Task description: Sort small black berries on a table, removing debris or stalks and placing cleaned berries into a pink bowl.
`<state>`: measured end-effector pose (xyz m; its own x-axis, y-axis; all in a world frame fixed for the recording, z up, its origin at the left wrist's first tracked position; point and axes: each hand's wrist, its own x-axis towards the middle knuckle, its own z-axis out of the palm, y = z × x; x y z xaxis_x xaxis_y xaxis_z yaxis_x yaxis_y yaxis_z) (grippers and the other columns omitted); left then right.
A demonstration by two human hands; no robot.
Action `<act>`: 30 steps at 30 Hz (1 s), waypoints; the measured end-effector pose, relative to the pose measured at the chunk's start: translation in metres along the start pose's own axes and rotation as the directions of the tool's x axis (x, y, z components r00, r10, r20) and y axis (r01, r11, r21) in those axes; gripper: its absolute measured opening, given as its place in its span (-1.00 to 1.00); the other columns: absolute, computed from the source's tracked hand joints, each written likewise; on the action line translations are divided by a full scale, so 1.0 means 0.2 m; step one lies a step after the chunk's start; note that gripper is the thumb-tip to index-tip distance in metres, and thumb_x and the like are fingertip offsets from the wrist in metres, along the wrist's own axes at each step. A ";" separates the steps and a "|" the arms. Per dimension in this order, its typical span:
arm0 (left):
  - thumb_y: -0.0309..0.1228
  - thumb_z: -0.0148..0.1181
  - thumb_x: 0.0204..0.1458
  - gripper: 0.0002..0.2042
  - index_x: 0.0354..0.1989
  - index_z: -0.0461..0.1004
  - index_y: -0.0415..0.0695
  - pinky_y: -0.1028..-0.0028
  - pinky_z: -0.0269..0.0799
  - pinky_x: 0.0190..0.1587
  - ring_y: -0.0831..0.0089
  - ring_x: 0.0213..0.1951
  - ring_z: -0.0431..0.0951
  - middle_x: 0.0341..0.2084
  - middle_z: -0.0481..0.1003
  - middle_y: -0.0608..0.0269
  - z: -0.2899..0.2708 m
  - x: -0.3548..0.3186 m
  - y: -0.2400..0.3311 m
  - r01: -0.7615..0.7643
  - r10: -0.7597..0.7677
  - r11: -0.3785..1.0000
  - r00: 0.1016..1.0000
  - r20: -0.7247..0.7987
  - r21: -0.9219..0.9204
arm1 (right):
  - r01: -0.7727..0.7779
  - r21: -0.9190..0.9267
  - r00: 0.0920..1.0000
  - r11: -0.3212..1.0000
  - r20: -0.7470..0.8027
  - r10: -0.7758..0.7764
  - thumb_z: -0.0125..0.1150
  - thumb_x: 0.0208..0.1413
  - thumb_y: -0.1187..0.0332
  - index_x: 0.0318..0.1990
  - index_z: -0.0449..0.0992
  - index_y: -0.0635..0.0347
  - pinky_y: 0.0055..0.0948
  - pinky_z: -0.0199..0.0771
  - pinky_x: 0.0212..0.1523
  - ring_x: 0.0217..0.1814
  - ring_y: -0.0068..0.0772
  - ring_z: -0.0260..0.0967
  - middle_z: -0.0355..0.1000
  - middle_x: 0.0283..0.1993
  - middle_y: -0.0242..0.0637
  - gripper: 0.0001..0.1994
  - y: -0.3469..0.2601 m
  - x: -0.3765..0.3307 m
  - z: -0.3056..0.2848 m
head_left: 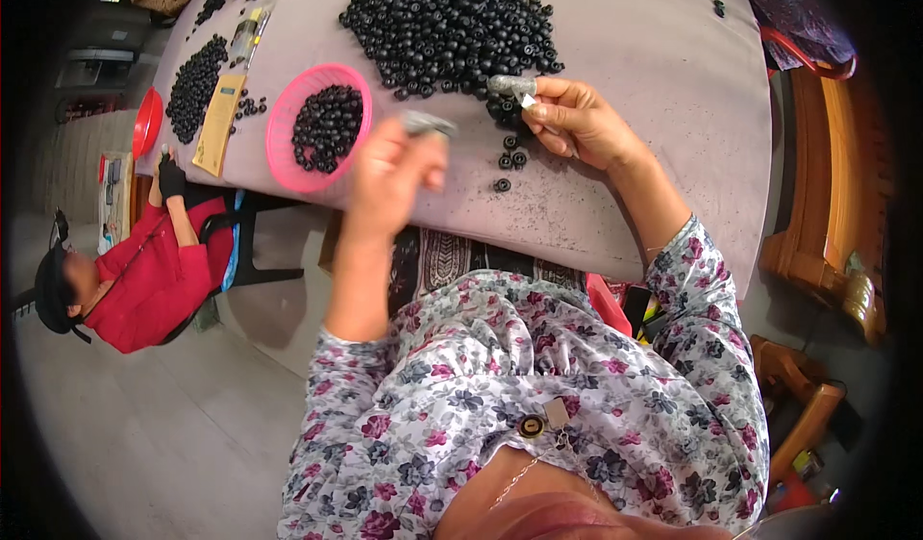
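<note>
My left hand (386, 176) is smeared by motion beside the pink basket (280, 163). Its fingers look curled, and a grey wrapping covers a fingertip; whether it holds anything does not show. My right hand (588, 128) is closed in a pinch at the near edge of a big heap of small black ring-shaped pieces (452, 30). A grey wrapping (511, 85) covers its index fingertip. Between finger and thumb shows a small white piece (528, 101), its kind unclear. Below the fingers lie a few loose black pieces (519, 159). More black pieces (329, 126) fill part of the basket.
A grey cloth covers the table (663, 88). At its left are another black heap (197, 88), a yellow packet (219, 125) and a red bowl (147, 123). A person in red (163, 280) sits at the left edge. Wooden furniture (817, 175) stands on the right.
</note>
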<state>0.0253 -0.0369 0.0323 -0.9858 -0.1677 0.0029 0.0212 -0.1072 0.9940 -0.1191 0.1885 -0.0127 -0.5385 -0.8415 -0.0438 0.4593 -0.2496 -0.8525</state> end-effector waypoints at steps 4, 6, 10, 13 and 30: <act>-0.40 0.18 0.21 -0.87 -0.23 0.49 -0.21 0.64 0.32 -0.44 0.70 -0.52 0.40 -0.52 0.49 0.39 -0.36 0.01 0.21 -0.040 0.218 0.865 0.928 -0.303 0.500 | 0.021 0.005 0.999 1.000 0.025 -0.022 0.20 0.25 0.40 -0.15 0.52 0.27 -0.75 0.11 -0.69 -0.63 -0.73 0.25 0.40 -0.43 -0.42 -0.87 -0.01 0.01 0.01; -0.37 0.20 0.20 -0.83 -0.30 0.46 -0.24 0.53 0.33 -0.45 0.64 -0.53 0.40 -0.56 0.47 0.36 -0.47 0.04 0.23 0.087 0.214 0.676 0.927 -0.308 0.732 | 0.028 -0.033 0.999 0.999 0.025 -0.027 0.18 0.26 0.39 -0.24 0.51 0.24 -0.75 0.11 -0.69 -0.63 -0.73 0.24 0.39 -0.43 -0.42 -0.89 0.00 0.02 0.00; -0.38 0.22 0.18 -0.81 -0.36 0.43 -0.25 0.40 0.36 -0.42 0.43 -0.52 0.43 -0.52 0.47 0.17 -0.29 0.00 0.19 -0.006 0.355 0.480 0.915 -0.189 0.877 | 0.033 -0.076 0.999 0.997 0.013 -0.032 0.16 0.28 0.37 -0.24 0.51 0.23 -0.74 0.11 -0.69 -0.63 -0.74 0.23 0.39 -0.44 -0.43 -0.88 0.01 0.01 -0.01; -0.40 0.26 0.11 -0.83 -0.40 0.44 -0.22 0.25 0.41 -0.36 0.13 -0.45 0.50 -0.47 0.47 0.04 0.05 -0.06 0.04 -0.367 0.411 0.477 0.896 0.166 0.799 | 0.030 -0.120 0.999 0.992 0.017 -0.028 0.16 0.28 0.36 -0.25 0.51 0.23 -0.73 0.10 -0.69 -0.64 -0.75 0.23 0.38 -0.46 -0.45 -0.87 0.01 0.02 -0.02; -0.43 0.33 -0.01 -0.83 -0.41 0.44 -0.20 0.27 0.44 -0.38 0.15 -0.42 0.51 -0.41 0.41 0.15 0.23 -0.14 -0.21 -0.485 0.343 0.458 0.870 0.355 0.745 | -0.045 -0.134 0.998 0.990 -0.049 0.039 0.20 0.25 0.37 -0.08 0.55 0.24 -0.76 0.12 -0.66 -0.63 -0.76 0.22 0.40 -0.46 -0.46 -0.82 -0.04 -0.01 0.07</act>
<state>0.0446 0.0183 -0.0043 -0.9092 0.1657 0.3820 0.3639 0.7621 0.5355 -0.1115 0.1861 0.0006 -0.5543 -0.8261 -0.1022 0.3840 -0.1448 -0.9119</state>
